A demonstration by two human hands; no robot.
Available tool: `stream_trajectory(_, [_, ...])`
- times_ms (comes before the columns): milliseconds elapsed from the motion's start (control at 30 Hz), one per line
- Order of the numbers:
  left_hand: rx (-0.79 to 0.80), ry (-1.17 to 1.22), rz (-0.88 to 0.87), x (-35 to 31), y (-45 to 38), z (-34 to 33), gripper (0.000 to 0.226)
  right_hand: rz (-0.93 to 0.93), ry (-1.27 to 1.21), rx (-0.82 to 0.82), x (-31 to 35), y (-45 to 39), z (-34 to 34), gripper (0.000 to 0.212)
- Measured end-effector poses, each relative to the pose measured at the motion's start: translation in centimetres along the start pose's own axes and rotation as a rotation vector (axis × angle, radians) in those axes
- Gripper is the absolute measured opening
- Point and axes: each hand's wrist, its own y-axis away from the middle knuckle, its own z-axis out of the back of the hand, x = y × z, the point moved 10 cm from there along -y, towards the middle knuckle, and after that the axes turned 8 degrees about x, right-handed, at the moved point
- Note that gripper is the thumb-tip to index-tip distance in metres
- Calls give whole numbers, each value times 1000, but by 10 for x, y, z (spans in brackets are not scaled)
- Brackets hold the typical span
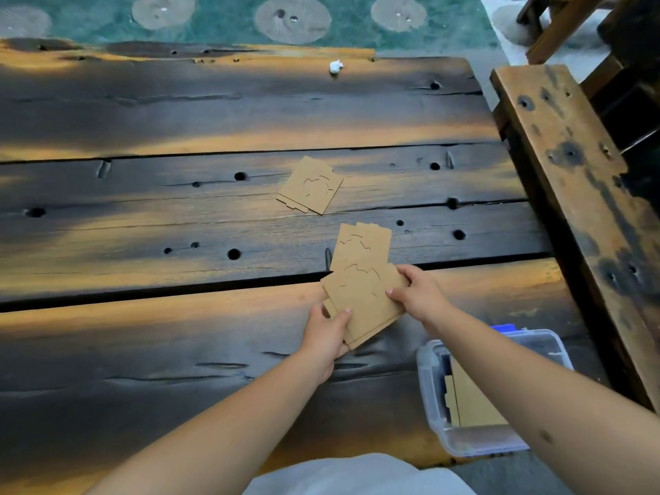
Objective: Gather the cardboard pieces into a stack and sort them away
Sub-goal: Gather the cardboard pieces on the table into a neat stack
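A small stack of flat brown cardboard pieces point(364, 301) sits between both hands just above the dark wooden table point(178, 334). My left hand point(326, 337) grips its near left corner, thumb on top. My right hand point(418, 292) pinches its right edge. Another cardboard piece point(364, 242) lies flat just beyond the stack, partly under it. A further cardboard piece point(310, 185) lies apart, farther back at the table's middle. More cardboard point(471, 398) stands inside a clear plastic box point(432, 394) at the near right.
The plastic box has a blue part at its far rim and sits under my right forearm. A wooden bench point(571, 166) runs along the table's right side. A small white crumpled object point(335, 67) lies near the far edge. Green patterned carpet lies beyond.
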Motion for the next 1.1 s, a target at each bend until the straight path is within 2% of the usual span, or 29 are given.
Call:
stream_trajectory(167, [-32,-6,32,-12,-26,-28,33,74,436,-4,38,-57,24,49])
stream_trajectory(400, [-122,246,155,-13,-70,-51,41,165,821,94,73,-130,11,48])
stream_trajectory(567, [-198,370,227,-16,-82,-55,36,201,947,167,78,-162,-5,47])
stream_trajectory(800, [-221,385,295,-21,-83,-68,58,131,952,191,67,-177,-10,46])
stream_trajectory(867, [-197,403,287,-24,-84,-72,53,127,925,165,67,-174,-8,47])
stream_trajectory(1000, [-199,430,261,-26,-82,-68,25,80,930,186,63,-166,-8,54])
stream_trajectory(1100, [-224,362,289,-19,-78,-54,37,2,883,202,53,-156,-3,70])
